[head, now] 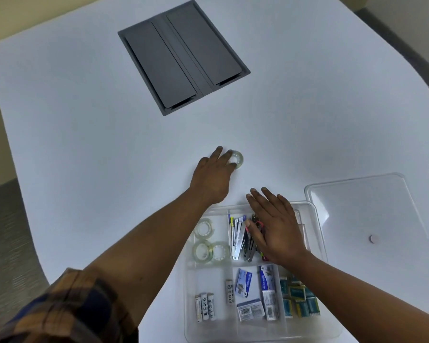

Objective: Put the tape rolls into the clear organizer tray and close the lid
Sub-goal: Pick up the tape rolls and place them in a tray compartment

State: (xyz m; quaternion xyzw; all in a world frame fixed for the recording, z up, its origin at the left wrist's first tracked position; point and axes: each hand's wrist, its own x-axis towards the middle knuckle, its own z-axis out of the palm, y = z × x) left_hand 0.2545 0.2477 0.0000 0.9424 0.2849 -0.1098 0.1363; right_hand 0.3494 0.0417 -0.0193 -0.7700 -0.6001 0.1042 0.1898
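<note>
My left hand (212,178) reaches far past the tray, its grip loosely spread, fingertips touching a tape roll (236,159) lying flat on the white surface (84,120). My right hand (274,227) rests flat and open over the clear organizer tray (318,229) (holding nothing). Three tape rolls (209,241) lie in its far-left compartment. Label text is unreadable. The lid (362,206) lies right.
</note>
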